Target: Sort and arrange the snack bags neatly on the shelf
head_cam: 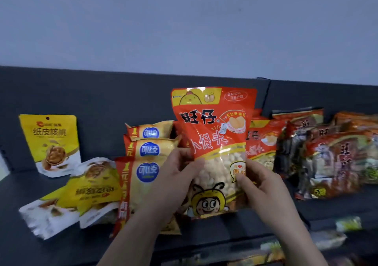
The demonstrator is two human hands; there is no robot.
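The left hand (176, 175) at 8 o'clock and right hand (263, 183) at 4 o'clock pinch the red snack bag (212, 143), keeping it upright mid-shelf (235, 226), probably to file it with the matching bag (262, 143) at 3 o'clock.

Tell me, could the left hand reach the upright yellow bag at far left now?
Probably yes, once it lets go: the left hand grips the red bag, but only flat-lying bags sit between it and the yellow bag.
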